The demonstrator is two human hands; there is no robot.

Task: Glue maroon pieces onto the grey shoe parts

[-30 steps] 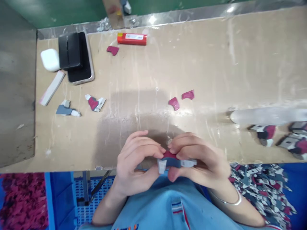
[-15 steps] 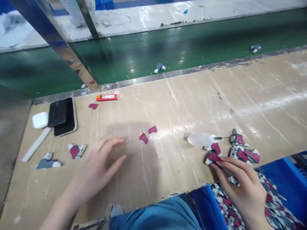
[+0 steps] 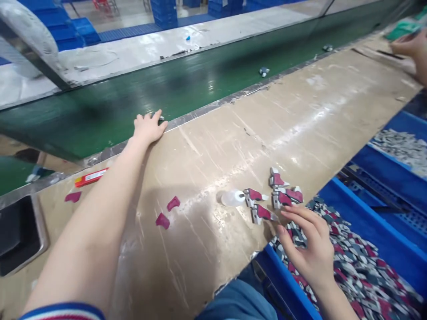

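My left hand [image 3: 148,126] is stretched over the near edge of the green conveyor belt [image 3: 207,89], fingers spread. A small pale part [image 3: 161,118] shows partly beside its fingertips, the rest hidden. My right hand [image 3: 308,242] hovers at the table's front edge, thumb and fingers apart with nothing between them. Just left of its fingertips lies a maroon and grey plastic part [image 3: 262,213]. Similar parts [image 3: 280,198] sit grouped behind it, beside a translucent glue bottle [image 3: 232,198] lying on its side. Two maroon pieces [image 3: 163,221] rest on the table between my hands.
A blue bin [image 3: 376,218] full of maroon, grey and white parts stands below the table at right. Another part [image 3: 264,71] rides the belt. Left are a phone [image 3: 22,235] and a red box [image 3: 90,177]. Another person's hand [image 3: 408,44] is at far right.
My left hand has reached from above the table to the belt edge. My right hand has let go of the maroon part and drawn slightly back. The view has turned right.
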